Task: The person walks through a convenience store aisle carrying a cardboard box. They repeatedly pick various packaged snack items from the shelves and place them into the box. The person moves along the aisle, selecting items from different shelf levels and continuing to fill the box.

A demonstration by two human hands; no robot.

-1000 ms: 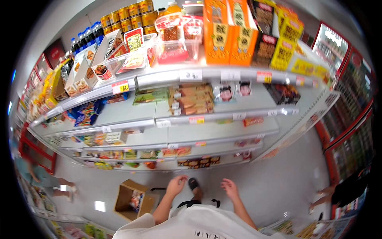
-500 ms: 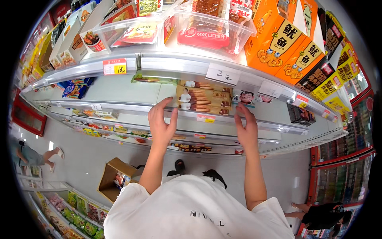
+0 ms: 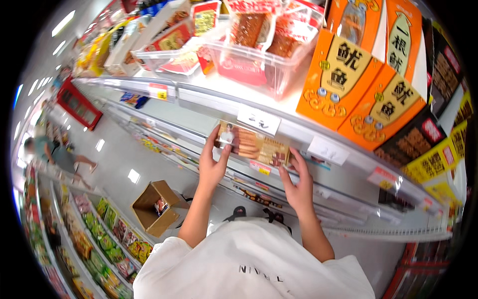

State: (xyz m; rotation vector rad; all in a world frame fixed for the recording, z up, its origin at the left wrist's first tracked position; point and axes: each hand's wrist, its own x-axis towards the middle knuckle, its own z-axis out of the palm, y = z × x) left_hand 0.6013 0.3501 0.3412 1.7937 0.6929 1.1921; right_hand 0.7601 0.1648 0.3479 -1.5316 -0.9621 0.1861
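On the second shelf (image 3: pixel 169 110), just below the top shelf's rail, my left hand (image 3: pixel 213 157) grips the left end of a flat beige and brown biscuit package (image 3: pixel 249 144), thumb across its front. The opposite end is gripped by my right hand (image 3: pixel 295 177), its fingers around the corner. Whether this is one pack or several stacked is hard to tell. A pale blue pack (image 3: pixel 321 164) shows partly behind my right hand. Above them, a clear plastic tub (image 3: pixel 269 67) of red snack packs sits beside tall orange boxes (image 3: pixel 333 84).
An open cardboard box (image 3: pixel 153 209) stands on the floor (image 3: pixel 124 159) behind my left arm. Another shelving unit (image 3: pixel 87 224) of bagged snacks runs along the lower left. A person (image 3: pixel 52 152) in grey-green is in the aisle at left. Red-framed coolers (image 3: pixel 413 266) are at lower right.
My hands have risen to the second shelf and closed on the biscuit package from both ends. The view has swung, bringing more of the left aisle into sight.
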